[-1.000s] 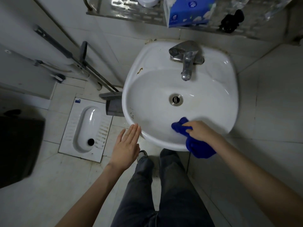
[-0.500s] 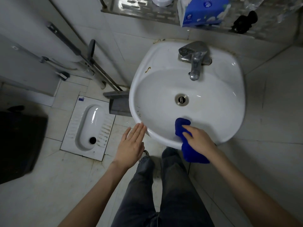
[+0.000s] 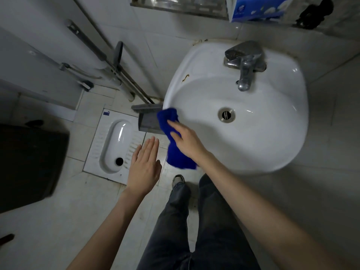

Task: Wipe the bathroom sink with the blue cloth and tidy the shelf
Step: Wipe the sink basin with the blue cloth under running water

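Observation:
A white wall-hung sink (image 3: 272, 133) fills the right half of the view, with a metal tap (image 3: 244, 63) at its back and a drain (image 3: 226, 114) in the bowl. My right hand (image 3: 187, 142) presses a blue cloth (image 3: 172, 137) against the sink's left front rim; part of the cloth hangs below the rim. My left hand (image 3: 145, 165) hovers flat and empty just left of the sink, fingers together but not gripping. At the top edge a metal shelf (image 3: 175, 4) carries a blue tissue pack (image 3: 257, 7) and a black object (image 3: 313, 13).
A squat toilet (image 3: 115, 147) lies in the floor on the left. A grey dustpan (image 3: 150, 119) and long handles (image 3: 116, 61) lean by the wall next to the sink. A dark bin (image 3: 29, 164) stands at far left. My legs (image 3: 194, 221) are below the sink.
My right hand has slid the cloth from the front middle of the sink rim to its left side. My left hand stayed beside the sink. The view shifted left.

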